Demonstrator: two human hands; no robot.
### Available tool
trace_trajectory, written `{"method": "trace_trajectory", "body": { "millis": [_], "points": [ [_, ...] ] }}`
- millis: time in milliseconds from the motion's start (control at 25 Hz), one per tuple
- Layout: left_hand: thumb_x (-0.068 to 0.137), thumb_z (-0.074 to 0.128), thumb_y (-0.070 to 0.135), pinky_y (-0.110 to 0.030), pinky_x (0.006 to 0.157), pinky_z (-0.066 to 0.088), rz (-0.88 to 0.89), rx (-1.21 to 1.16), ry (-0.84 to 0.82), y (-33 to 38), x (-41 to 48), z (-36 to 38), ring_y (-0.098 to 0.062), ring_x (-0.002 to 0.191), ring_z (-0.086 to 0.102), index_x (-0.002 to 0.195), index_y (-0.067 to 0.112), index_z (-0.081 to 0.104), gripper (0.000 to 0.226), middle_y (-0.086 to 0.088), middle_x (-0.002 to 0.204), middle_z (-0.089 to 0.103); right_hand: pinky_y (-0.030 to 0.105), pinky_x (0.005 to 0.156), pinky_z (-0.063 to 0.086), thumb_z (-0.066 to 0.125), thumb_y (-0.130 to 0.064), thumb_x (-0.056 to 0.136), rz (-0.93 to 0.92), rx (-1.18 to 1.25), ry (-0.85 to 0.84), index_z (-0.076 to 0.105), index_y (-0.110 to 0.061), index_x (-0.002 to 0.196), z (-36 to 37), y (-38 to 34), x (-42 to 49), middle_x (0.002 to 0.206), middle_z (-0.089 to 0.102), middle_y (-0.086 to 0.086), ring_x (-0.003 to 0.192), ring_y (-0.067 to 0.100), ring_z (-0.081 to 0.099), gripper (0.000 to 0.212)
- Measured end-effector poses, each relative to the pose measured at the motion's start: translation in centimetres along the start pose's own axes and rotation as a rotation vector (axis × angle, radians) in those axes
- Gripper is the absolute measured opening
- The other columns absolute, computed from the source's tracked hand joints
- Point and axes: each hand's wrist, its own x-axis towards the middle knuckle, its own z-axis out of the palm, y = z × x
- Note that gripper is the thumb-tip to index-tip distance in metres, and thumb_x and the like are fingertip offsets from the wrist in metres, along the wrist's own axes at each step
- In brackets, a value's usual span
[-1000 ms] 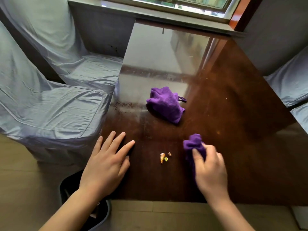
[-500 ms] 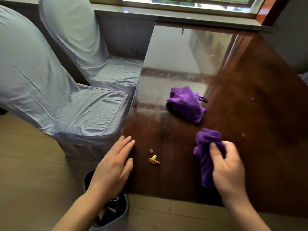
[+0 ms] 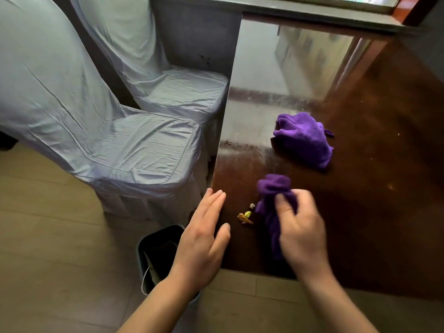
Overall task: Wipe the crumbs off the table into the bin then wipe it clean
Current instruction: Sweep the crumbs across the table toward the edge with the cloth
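Note:
A few small orange and yellow crumbs [image 3: 245,215] lie near the front left corner of the glossy dark brown table [image 3: 374,193]. My right hand [image 3: 300,233] grips a bunched purple cloth [image 3: 272,200] that touches the table just right of the crumbs. My left hand [image 3: 204,234] is flat with fingers together at the table's left edge, left of the crumbs. Below it on the floor stands a dark bin [image 3: 158,253], partly hidden by my left wrist.
A second purple cloth [image 3: 304,138] lies crumpled further back on the table. Two chairs in pale grey covers [image 3: 134,145] stand along the table's left side. A window sill [image 3: 312,13] runs along the far edge.
My right hand has pushed the cloth left until it is right beside the crumbs. The crumbs have shifted toward the table's left edge. My view has turned left.

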Motion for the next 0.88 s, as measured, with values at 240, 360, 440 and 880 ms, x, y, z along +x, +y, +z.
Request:
{"method": "trace_trajectory", "body": {
  "millis": [240, 360, 440, 880],
  "points": [
    [0.089, 0.044, 0.028, -0.026, 0.118, 0.022, -0.113, -0.265, 0.105, 0.4, -0.7, 0.4, 0.001, 0.142, 0.024, 0.144, 0.014, 0.04, 0.057, 0.003, 0.152, 0.038, 0.034, 0.073, 0.041, 0.057, -0.032, 0.094, -0.017, -0.144, 0.024, 0.059, -0.02, 0.11, -1.5, 0.5, 0.3, 0.094, 0.059, -0.003, 0.091, 0.025, 0.058, 0.021],
    [0.086, 0.042, 0.037, -0.036, 0.115, 0.031, -0.167, -0.391, 0.172, -0.4, -0.9, 0.3, -0.007, 0.137, 0.038, 0.141, 0.014, 0.045, 0.059, 0.003, 0.145, 0.048, 0.032, 0.075, 0.041, 0.06, -0.029, 0.092, -0.22, -0.213, -0.125, 0.062, -0.018, 0.112, 0.8, -0.7, -0.1, 0.092, 0.054, -0.007, 0.089, 0.018, 0.052, 0.023],
    [0.087, 0.043, 0.037, -0.042, 0.113, 0.035, -0.183, -0.484, 0.199, -1.2, -1.4, 0.3, -0.014, 0.135, 0.044, 0.139, 0.017, 0.048, 0.055, 0.005, 0.141, 0.052, 0.026, 0.071, 0.04, 0.055, -0.037, 0.094, -0.238, -0.182, -0.168, 0.063, -0.021, 0.109, 0.7, -0.6, -0.2, 0.091, 0.056, -0.008, 0.088, 0.016, 0.053, 0.023],
    [0.089, 0.043, 0.036, -0.024, 0.104, 0.035, -0.42, 0.045, 0.105, -14.0, -7.2, -0.7, -0.008, 0.13, 0.044, 0.139, 0.019, 0.048, 0.052, 0.011, 0.138, 0.049, 0.038, 0.072, 0.042, 0.056, -0.038, 0.09, -0.381, -0.305, -0.143, 0.06, -0.013, 0.111, 3.2, -1.0, 0.4, 0.102, 0.065, 0.004, 0.084, 0.022, 0.049, 0.033]
  ]
}}
